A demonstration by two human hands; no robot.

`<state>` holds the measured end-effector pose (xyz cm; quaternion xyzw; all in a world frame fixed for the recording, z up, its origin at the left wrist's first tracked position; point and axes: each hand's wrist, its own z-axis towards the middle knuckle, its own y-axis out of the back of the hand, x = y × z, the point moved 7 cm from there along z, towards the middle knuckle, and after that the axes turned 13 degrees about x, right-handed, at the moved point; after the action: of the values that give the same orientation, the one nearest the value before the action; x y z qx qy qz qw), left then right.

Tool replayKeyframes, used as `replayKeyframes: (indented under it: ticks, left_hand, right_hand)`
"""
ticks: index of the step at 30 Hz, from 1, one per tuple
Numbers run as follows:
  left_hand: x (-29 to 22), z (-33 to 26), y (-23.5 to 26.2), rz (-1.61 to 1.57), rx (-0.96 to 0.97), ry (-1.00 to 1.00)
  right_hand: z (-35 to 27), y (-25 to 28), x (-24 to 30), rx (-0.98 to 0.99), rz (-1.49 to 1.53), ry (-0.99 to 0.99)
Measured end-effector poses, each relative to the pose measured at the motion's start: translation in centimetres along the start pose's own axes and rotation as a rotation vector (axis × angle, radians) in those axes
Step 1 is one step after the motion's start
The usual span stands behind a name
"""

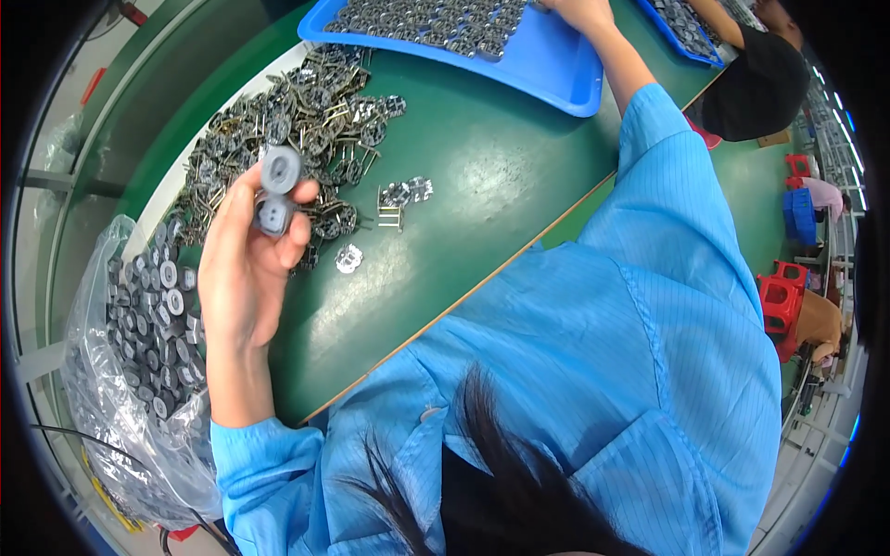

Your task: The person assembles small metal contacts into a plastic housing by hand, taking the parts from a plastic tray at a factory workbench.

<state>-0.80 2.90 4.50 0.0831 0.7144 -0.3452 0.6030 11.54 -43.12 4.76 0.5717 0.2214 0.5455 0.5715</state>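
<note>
Over a green desk, a person in a light blue smock raises the left hand, its fingers closed on two small grey round parts, one stacked above the other at the fingertips. Just behind them lies a loose heap of dark metal pieces, with a few strays scattered nearby on the desk. At the person's left, a clear plastic bag sags open, full of more grey round parts. The right hand reaches to the far side and rests in a blue tray holding rows of dark pieces; whether its fingers grip anything cannot be told. Another person sits further along.
</note>
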Motion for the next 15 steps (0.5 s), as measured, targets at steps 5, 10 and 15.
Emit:
replayKeyframes:
  ticks: [5,10,15]
  left_hand:
    - [1.5,0.6,-1.6,0.106,0.080,0.101]
    - [1.9,-0.4,-1.2,0.138,0.000,0.050]
    - [2.5,-0.1,-2.0,0.193,0.069,0.051]
  right_hand:
    - [-4.0,2.1,4.6,0.045,0.683,0.508]
    - [-19.6,0.9,17.8,0.807,0.467,0.781]
    - [-25.1,-0.5,17.7,0.555,0.378,0.794]
